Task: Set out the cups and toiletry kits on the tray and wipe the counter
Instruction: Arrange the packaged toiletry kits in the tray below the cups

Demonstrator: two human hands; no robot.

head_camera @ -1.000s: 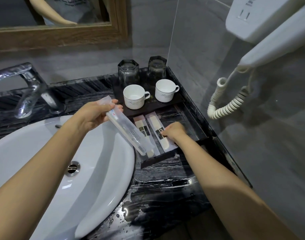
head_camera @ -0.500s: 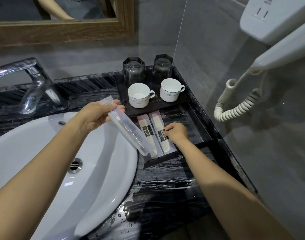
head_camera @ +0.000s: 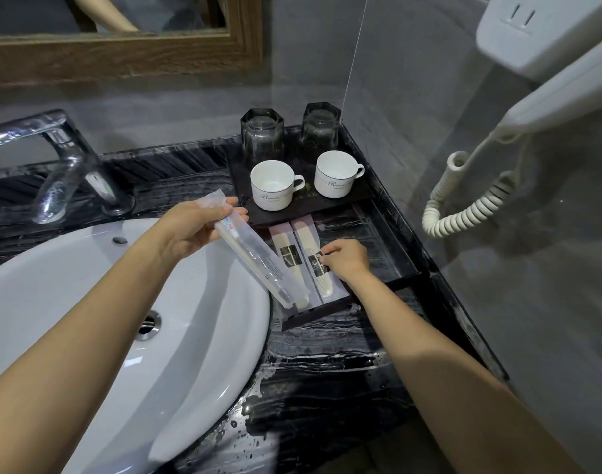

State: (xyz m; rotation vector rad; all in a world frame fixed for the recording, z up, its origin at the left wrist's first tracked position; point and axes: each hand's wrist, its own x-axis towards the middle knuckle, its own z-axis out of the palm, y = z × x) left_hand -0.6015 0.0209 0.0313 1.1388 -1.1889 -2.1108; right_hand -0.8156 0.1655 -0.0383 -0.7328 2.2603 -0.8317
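While drops of water lie on the worktop (head_camera: 327, 371) beside the sink (head_camera: 87, 302), keep every packet over the tray (head_camera: 395, 234) and off the wet marble. The tray sits in the back right corner; on its raised back part the left cup (head_camera: 274, 186) and the right cup (head_camera: 337, 174) stand upright, handles to the right, with two glasses (head_camera: 262, 135) behind them; that part looks done to me.

The kits are the step in hand; the left sachet (head_camera: 286, 248) and the right sachet (head_camera: 318, 268) lie side by side on the tray's lower front part. Your right grip (head_camera: 347, 256) is pinched on the right sachet at its dark label; your left grip (head_camera: 197, 227) is clamped round the upper end of the clear toothbrush kit (head_camera: 255, 261), which slants in the air over the sink rim and the left sachet.

Square the right sachet first, parallel to its neighbour, then let go; lay the clear kit flat on the bare part to their right, not across them; the film looks slippery, so lower it rather than drop it; wiping, I judge, comes after.
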